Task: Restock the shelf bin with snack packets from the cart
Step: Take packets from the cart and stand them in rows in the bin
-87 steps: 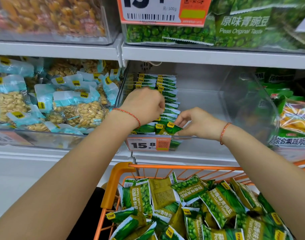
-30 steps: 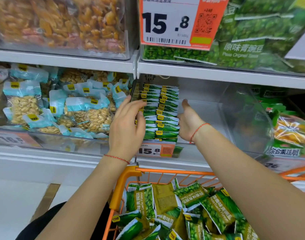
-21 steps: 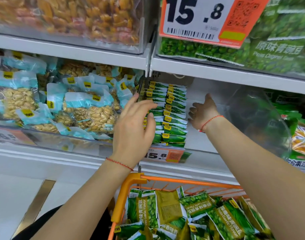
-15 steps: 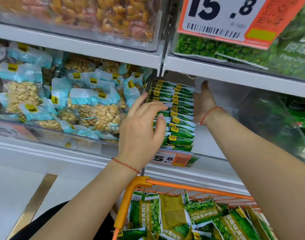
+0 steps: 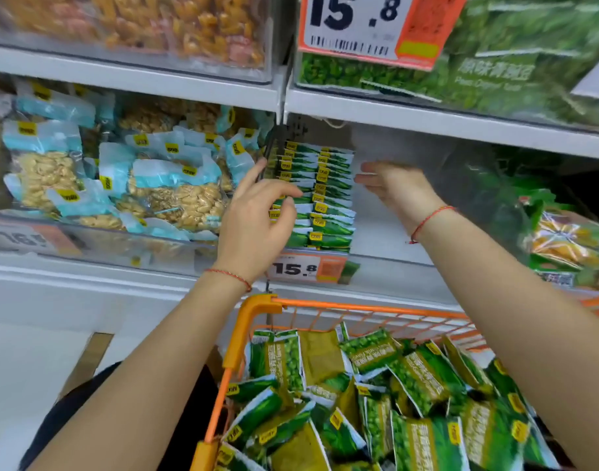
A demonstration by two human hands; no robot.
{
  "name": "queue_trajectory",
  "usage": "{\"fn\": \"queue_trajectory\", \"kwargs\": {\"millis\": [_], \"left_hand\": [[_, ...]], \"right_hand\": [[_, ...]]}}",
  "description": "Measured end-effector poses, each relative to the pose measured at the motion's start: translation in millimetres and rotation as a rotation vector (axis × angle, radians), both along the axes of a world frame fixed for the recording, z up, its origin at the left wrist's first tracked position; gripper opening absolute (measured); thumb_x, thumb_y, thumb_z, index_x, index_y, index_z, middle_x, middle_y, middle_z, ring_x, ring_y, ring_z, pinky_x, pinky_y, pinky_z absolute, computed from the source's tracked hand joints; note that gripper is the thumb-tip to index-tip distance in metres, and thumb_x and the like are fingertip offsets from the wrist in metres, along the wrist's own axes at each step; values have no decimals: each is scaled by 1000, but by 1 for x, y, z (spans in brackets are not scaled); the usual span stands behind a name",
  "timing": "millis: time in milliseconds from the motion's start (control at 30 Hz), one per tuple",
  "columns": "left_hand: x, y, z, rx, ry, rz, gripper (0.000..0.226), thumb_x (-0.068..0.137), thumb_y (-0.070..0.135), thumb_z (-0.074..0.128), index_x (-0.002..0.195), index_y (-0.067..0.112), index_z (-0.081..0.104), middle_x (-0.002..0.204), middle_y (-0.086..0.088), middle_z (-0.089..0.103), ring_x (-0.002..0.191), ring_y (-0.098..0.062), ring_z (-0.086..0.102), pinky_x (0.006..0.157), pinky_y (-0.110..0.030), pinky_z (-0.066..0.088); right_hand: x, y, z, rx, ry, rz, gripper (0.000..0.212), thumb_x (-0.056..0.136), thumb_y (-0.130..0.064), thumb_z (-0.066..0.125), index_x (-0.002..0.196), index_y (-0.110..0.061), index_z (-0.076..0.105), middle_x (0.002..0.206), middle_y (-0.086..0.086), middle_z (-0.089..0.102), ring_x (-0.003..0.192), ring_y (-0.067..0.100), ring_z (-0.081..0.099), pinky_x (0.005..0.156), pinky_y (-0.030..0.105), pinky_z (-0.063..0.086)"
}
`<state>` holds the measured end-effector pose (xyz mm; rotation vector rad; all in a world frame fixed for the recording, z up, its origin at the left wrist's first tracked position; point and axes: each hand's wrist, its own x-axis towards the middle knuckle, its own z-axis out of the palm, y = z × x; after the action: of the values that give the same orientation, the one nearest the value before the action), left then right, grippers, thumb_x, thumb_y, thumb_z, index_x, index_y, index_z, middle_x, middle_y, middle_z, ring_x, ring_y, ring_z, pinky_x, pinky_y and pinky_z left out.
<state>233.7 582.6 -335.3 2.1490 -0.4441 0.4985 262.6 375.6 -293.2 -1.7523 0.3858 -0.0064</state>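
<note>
Left hand: left hand (image 5: 257, 220) is raised at the left front of the packet row, fingers loosely bent and spread, holding nothing; whether the fingertips touch the packets I cannot tell.
Right hand: right hand (image 5: 398, 190) is inside the bin just right of the row, fingers fairly straight and pointing left toward it, holding nothing; it is blurred, so contact is not sure.
Snack packets in bin: snack packets (image 5: 320, 198) are green and white with small yellow labels, standing on edge in a tight row that runs from near to far along the left wall of the shelf bin (image 5: 393, 263).
Snack packets in cart: loose packets (image 5: 413, 375) of green pea snacks lie in a heap in the orange cart (image 5: 254, 307), near the person and below the bin.
Edges: a price tag (image 5: 306, 268) reading 15.8 sits on the bin's near front edge; a white shelf (image 5: 444, 122) is close above the hands.
Open room: right of the row, the bin floor is bare up to the clear right wall.
Left neighbour: blue peanut packs (image 5: 175, 185) fill the next bin.
</note>
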Motion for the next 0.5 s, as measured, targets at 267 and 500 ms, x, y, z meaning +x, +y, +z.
{"fn": "queue_trajectory", "kwargs": {"millis": [267,500], "left_hand": [[-54,-3,33,117,-9,-35,26,91,11,53,114,14,64,123,-1,61,131,-18,37,111,-27,22],[-144,7,51,801,423,-348,25,93,39,55,107,22,66,101,7,66,95,-11,59,81,-25,45]], "right_hand": [[-142,-6,47,-307,-199,133,19,94,-16,54,80,-14,67,76,4,69,63,14,64,69,23,51],[-220,-18,26,-445,190,465,15,88,-33,63,96,-20,65,90,3,71,74,11,65,65,14,46]]}}
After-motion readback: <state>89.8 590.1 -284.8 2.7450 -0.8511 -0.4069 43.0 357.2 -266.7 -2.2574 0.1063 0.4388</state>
